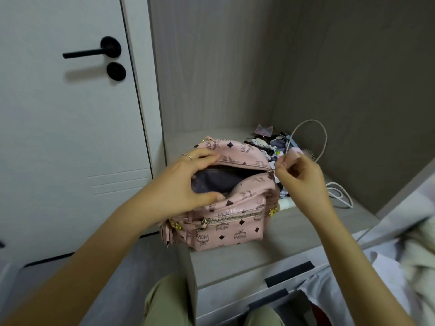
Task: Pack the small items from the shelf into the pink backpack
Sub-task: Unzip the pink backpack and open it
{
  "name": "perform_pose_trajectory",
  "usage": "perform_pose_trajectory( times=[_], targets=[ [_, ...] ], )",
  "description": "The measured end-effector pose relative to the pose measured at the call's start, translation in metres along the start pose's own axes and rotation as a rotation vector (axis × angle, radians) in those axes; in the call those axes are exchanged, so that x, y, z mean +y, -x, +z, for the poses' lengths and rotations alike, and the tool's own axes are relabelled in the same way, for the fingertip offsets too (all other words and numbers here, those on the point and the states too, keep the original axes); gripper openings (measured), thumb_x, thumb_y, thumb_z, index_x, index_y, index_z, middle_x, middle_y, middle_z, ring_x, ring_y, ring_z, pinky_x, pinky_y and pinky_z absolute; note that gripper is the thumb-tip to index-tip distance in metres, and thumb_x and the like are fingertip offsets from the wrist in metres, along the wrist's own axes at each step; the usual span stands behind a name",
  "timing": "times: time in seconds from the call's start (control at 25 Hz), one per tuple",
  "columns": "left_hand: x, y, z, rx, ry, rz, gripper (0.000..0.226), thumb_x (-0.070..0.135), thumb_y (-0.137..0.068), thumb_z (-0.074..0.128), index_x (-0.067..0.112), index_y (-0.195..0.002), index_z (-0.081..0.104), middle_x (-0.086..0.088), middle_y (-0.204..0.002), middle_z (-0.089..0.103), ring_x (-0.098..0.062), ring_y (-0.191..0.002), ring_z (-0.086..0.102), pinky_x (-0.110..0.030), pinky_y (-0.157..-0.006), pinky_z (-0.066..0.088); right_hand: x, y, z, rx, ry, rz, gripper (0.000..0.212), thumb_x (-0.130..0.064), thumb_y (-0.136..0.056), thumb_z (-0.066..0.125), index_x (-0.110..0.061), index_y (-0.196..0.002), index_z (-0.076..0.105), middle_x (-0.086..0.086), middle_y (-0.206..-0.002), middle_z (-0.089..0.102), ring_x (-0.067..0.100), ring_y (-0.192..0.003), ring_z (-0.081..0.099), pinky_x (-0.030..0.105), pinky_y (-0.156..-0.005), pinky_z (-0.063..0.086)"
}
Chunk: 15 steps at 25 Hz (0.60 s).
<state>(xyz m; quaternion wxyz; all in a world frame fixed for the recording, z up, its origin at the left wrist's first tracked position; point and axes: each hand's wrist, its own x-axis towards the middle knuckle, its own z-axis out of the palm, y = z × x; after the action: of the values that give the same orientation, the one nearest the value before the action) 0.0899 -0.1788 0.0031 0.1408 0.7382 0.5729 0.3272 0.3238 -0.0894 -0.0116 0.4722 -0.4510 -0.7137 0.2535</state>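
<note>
The pink patterned backpack [235, 220] stands on the grey shelf [294, 231], its top zip open and the dark lining showing. My left hand [188, 182] grips the left side of the opening, thumb on the front edge and fingers on the back flap. My right hand [303, 182] pinches the pink zipper pull tab [293, 160] at the right end of the opening. Behind the bag lies a heap of small items [270, 144]: hair clips, ties and bits of cloth, partly hidden by the bag.
A white cable [339, 194] loops across the shelf at the right, and a hairbrush [309, 152] lies by the back wall. A white door with a black handle [94, 50] stands to the left. Drawers [270, 285] sit below the shelf, bedding at far right.
</note>
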Motion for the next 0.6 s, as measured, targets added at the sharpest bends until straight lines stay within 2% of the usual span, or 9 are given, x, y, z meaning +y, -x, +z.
perform_pose_trajectory(
  times=[0.12,0.2,0.24,0.28,0.32,0.4,0.44,0.52,0.6],
  targets=[
    [0.0,0.01,0.011,-0.037,-0.066,-0.004,0.1,0.05,-0.064,0.076,0.027,-0.147,0.023,0.025,-0.147,0.016,0.007,-0.136,0.014,-0.025,-0.116,0.016,0.034,0.006,0.002,-0.034,0.119,0.176,0.013,-0.008,-0.084,0.056,0.004,-0.079,0.057,0.015,-0.064,0.056,0.019,-0.058,0.046,0.033,-0.056,0.036],
    [0.004,0.015,0.015,-0.073,-0.088,-0.014,0.108,0.056,-0.059,0.07,0.036,-0.147,0.01,0.033,-0.147,0.0,0.006,-0.14,0.002,-0.042,-0.118,0.016,0.047,0.008,0.007,-0.087,0.057,0.278,0.017,-0.007,-0.088,0.055,0.01,-0.083,0.057,0.031,-0.075,0.059,0.024,-0.067,0.049,0.035,-0.064,0.039],
    [0.005,0.016,0.015,-0.08,-0.092,-0.023,0.109,0.059,-0.057,0.066,0.04,-0.145,0.005,0.035,-0.146,-0.007,0.006,-0.141,-0.002,-0.047,-0.117,0.017,0.048,0.008,0.009,-0.098,0.042,0.295,0.018,-0.007,-0.089,0.055,0.01,-0.085,0.056,0.033,-0.08,0.059,0.025,-0.071,0.051,0.036,-0.066,0.04],
    [0.005,0.017,0.015,-0.083,-0.097,-0.035,0.109,0.062,-0.054,0.063,0.043,-0.143,0.003,0.036,-0.145,-0.012,0.006,-0.141,-0.005,-0.049,-0.116,0.018,0.046,0.008,0.009,-0.089,0.103,0.269,0.015,-0.009,-0.089,0.057,0.006,-0.09,0.057,0.028,-0.082,0.061,0.026,-0.074,0.055,0.036,-0.065,0.04],
    [0.006,0.017,0.014,-0.091,-0.112,-0.045,0.109,0.066,-0.052,0.059,0.043,-0.144,0.005,0.035,-0.145,-0.014,0.005,-0.141,-0.007,-0.05,-0.115,0.018,0.039,0.011,0.008,-0.028,0.217,0.196,0.014,-0.013,-0.088,0.06,-0.002,-0.096,0.057,0.016,-0.083,0.063,0.024,-0.077,0.057,0.032,-0.062,0.04],
    [0.005,0.019,0.016,-0.116,-0.194,-0.021,0.101,0.071,-0.052,0.056,0.038,-0.143,0.026,0.023,-0.152,-0.019,0.0,-0.142,-0.013,-0.047,-0.117,0.011,0.019,0.019,-0.001,0.135,0.284,-0.062,0.022,-0.022,-0.089,0.061,-0.019,-0.108,0.052,-0.004,-0.09,0.059,0.013,-0.079,0.055,0.023,-0.062,0.039],
    [0.004,0.022,0.018,-0.128,-0.243,0.01,0.092,0.071,-0.054,0.054,0.038,-0.138,0.038,0.016,-0.153,-0.022,-0.001,-0.141,-0.019,-0.04,-0.119,0.002,0.006,0.024,-0.005,0.108,0.209,-0.207,0.019,-0.027,-0.092,0.056,-0.024,-0.11,0.053,-0.01,-0.091,0.059,0.007,-0.08,0.055,0.017,-0.065,0.04],
    [0.007,0.029,0.023,-0.153,-0.311,0.048,0.083,0.076,-0.055,0.048,0.042,-0.131,0.047,0.011,-0.148,-0.033,-0.002,-0.135,-0.033,-0.026,-0.111,-0.014,-0.013,0.038,-0.009,-0.237,0.176,-0.392,0.026,-0.038,-0.096,0.04,-0.026,-0.108,0.06,-0.014,-0.093,0.064,0.003,-0.085,0.058,0.016,-0.079,0.041],
    [0.009,0.035,0.028,-0.152,-0.358,0.055,0.097,0.082,-0.053,0.043,0.041,-0.14,0.034,0.01,-0.145,-0.04,-0.003,-0.131,-0.04,-0.023,-0.106,-0.018,-0.016,0.056,-0.006,-0.547,0.399,-0.468,0.045,-0.046,-0.094,0.031,-0.021,-0.095,0.067,-0.007,-0.087,0.066,0.008,-0.088,0.057,0.031,-0.096,0.038]
  ],
)
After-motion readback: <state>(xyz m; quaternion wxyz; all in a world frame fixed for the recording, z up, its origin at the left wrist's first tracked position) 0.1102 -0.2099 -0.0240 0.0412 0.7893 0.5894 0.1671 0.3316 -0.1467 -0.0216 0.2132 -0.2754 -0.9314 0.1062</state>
